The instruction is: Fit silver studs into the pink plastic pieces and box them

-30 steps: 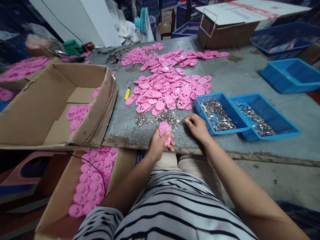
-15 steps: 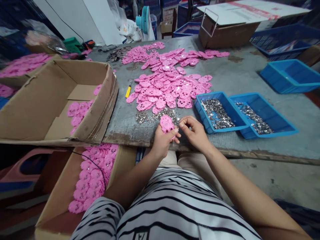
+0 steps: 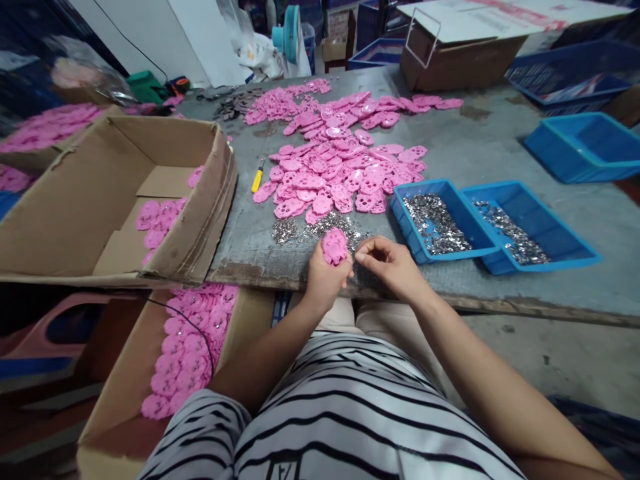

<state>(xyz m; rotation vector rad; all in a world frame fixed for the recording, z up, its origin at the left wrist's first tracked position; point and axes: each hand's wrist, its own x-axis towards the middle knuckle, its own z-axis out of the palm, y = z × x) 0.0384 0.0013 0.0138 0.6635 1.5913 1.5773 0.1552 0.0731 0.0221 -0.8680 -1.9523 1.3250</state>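
My left hand point(image 3: 324, 277) is closed around a pink plastic piece point(image 3: 335, 246), a flat rounded part with a scalloped edge, held just over the table's front edge. Close beside it on the right, my right hand point(image 3: 387, 263) has thumb and forefinger pinched together; whatever sits between the tips is too small to make out. Small shiny metal parts point(image 3: 285, 231) lie in loose heaps on the table just beyond my hands. Behind them spreads a large pile of similar pink pieces point(image 3: 340, 170).
Two blue trays point(image 3: 483, 252) of metal bits stand on the right; another blue tray point(image 3: 580, 163) is farther off. A yellow-handled screwdriver point(image 3: 257, 179) lies left of the pile. At left is a cardboard box point(image 3: 65, 193) with pink pieces, above a lower box point(image 3: 107, 400) full of them.
The pink piece has tilted in my left hand and its fingers have curled in more. My right hand has shifted slightly down, its fingertips still near the piece.
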